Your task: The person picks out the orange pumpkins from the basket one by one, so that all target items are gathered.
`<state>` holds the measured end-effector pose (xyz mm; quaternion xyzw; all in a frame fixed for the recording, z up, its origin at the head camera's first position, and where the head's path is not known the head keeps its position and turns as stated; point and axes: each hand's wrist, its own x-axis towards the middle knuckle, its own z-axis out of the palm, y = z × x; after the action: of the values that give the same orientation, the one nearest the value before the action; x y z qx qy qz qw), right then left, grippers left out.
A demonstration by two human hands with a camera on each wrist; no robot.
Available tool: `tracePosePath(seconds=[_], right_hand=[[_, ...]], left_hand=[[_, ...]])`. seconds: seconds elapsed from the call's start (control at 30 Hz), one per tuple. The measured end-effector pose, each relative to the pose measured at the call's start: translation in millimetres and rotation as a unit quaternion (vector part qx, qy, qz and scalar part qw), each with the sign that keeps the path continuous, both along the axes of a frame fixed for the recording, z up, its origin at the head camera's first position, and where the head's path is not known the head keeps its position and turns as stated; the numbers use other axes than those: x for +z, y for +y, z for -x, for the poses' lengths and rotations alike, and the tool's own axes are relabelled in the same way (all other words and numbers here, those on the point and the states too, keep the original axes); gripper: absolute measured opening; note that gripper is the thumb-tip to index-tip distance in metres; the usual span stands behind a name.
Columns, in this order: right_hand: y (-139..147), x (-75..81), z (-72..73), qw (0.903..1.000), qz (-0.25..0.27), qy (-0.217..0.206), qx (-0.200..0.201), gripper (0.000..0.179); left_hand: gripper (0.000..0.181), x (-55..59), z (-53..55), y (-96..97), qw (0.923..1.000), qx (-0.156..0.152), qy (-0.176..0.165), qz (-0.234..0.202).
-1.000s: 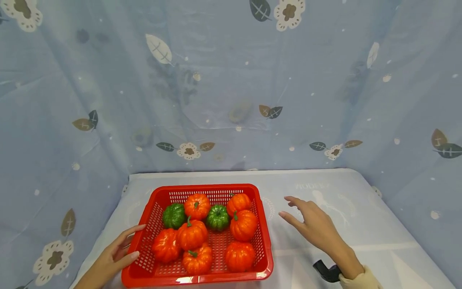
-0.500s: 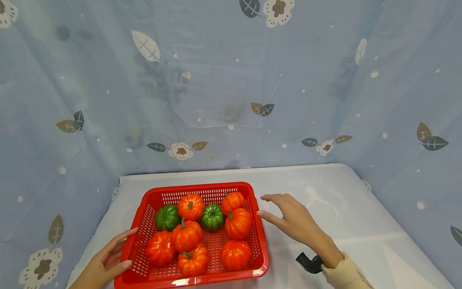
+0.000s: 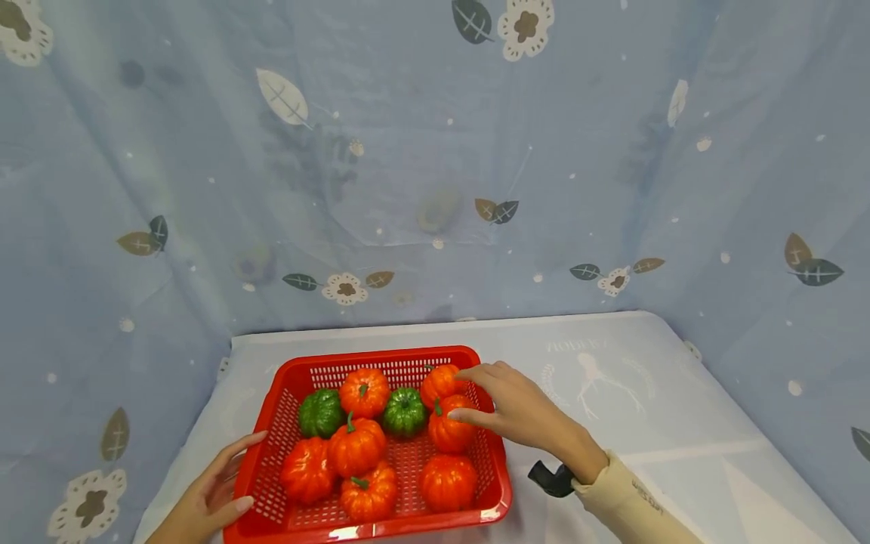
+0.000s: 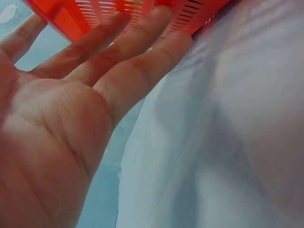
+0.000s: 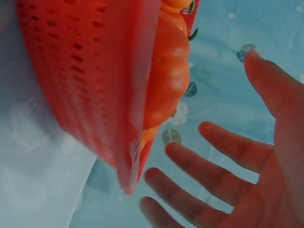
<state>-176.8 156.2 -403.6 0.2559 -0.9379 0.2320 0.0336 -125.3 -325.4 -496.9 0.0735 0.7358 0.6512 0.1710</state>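
Note:
A red plastic basket holds several small orange pumpkins and two green pumpkins. At the basket's left side is my left hand, its fingers extended against the perforated wall in the left wrist view. My right hand hovers over the right rim, fingers spread and thumb apart, nothing between them. Beneath its fingertips lie two orange pumpkins at the back right, one partly covered by the thumb. In the right wrist view, an orange pumpkin shows past the rim, apart from the fingers.
The basket stands on a table with a pale patterned cloth. Blue curtains with leaves and flowers hang behind and at both sides. A black strap piece sits by the right wrist.
My right hand has moved left, from beside the basket to over its right rim and the pumpkins there. The left hand stays at the left side. The head view has shifted slightly.

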Motion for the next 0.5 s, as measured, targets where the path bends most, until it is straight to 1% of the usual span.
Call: tracePosePath(seconds=[0.13, 0.2, 0.23, 0.3, 0.37, 0.43, 0.5], right_hand=[[-7, -3.7, 1.6, 0.9989, -0.017, -0.044, 0.007, 0.077], [-10, -4.5, 2.3, 0.9980, -0.025, -0.057, 0.009, 0.077], [-12, -4.5, 2.7, 0.9977, -0.029, -0.061, 0.011, 0.077], [-15, -3.5, 4.0, 0.9976, -0.035, -0.058, 0.017, 0.076], [-18, -2.2, 5.1, 0.9977, -0.042, -0.050, 0.021, 0.073], [-20, -1.7, 5.4, 0.9977, -0.050, -0.038, 0.025, 0.071], [-22, -3.1, 5.0, 0.9973, -0.060, -0.033, 0.028, 0.070]], left_hand=[[0.071, -3.8, 2.1, -0.6, 0.9991, -0.033, 0.013, -0.025], [0.071, -5.9, 2.3, -1.6, 0.9975, -0.053, 0.024, -0.039], [0.071, -6.6, 2.2, -1.9, 0.9969, -0.057, 0.028, -0.046], [0.072, -6.9, 1.4, -2.6, 0.9963, -0.060, 0.037, -0.050], [0.071, -5.0, 1.1, -2.6, 0.9971, -0.050, 0.039, -0.042], [0.072, -3.0, 0.4, -2.3, 0.9985, -0.034, 0.030, -0.032], [0.072, -1.8, -0.6, -2.5, 0.9993, -0.026, 0.014, -0.024]])
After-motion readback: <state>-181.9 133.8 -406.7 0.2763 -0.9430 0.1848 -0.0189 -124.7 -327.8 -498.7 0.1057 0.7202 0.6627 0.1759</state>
